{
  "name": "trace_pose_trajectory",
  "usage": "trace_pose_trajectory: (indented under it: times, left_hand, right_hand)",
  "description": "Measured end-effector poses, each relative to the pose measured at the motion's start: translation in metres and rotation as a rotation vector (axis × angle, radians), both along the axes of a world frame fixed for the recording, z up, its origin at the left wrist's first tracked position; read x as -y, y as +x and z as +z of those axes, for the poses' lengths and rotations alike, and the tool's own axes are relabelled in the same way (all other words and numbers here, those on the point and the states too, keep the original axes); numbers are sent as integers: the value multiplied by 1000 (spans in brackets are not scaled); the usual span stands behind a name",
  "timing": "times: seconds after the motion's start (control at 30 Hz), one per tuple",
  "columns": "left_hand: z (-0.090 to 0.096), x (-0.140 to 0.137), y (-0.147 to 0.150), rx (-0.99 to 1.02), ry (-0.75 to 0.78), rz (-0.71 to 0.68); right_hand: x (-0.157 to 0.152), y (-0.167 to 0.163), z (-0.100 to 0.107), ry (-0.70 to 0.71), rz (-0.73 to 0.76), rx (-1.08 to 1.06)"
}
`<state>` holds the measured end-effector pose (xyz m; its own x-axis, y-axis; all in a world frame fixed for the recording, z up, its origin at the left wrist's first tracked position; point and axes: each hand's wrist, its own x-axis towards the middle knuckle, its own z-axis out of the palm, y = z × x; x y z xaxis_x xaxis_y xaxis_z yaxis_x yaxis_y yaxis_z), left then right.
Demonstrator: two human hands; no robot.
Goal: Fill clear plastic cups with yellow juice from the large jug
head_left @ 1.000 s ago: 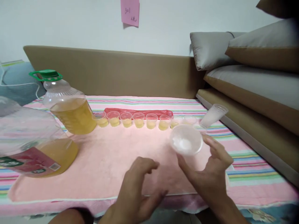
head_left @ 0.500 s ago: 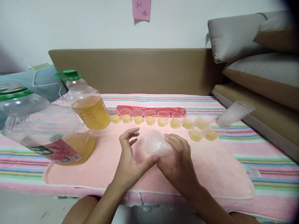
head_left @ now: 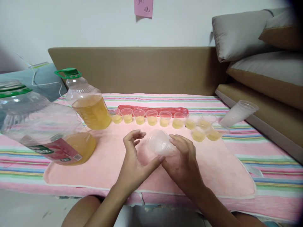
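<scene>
Bottle [head_left: 47,132] with a pink label [head_left: 56,153] stands well to the left of both grips; this label shows a barcode and pale writing on green, too blurred for reading. Beyond it is a green-capped bottle [head_left: 88,110]. The left grip [head_left: 133,160] has its fingers and thumb spread apart, just beside the rim of the cup stack [head_left: 158,142]. High above the grips, a pink note [head_left: 143,8] on the white wall [head_left: 99,25] carries handwriting, cut at its upper line. The cup stack is between the grips, mouth turned left and toward the person, its long axis going rightward into the right grip [head_left: 183,157], which is clasped on it. Beyond the grips, partly filled cups [head_left: 165,121] make a line on a pink mat [head_left: 113,138] over striped cloth [head_left: 279,189], before a brown panel [head_left: 132,69]. Farther right of the right grip are a leaning second stack [head_left: 239,113] and cushions [head_left: 267,69].
</scene>
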<state>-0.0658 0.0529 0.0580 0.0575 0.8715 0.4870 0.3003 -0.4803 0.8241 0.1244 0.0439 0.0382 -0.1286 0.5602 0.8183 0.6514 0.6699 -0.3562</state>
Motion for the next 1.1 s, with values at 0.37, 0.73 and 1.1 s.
trace_pose_trajectory:
  times: [0.37,0.73,1.1]
  left_hand:
    - [8,-2,-10,-32,35,-165]
    - [13,-1,-18,-122,56,-190]
    - [12,0,-19,-191,39,-109]
  right_hand:
    - [0,0,-2,19,59,51]
    - [2,0,0,4,113,93]
    - [3,0,2,19,104,102]
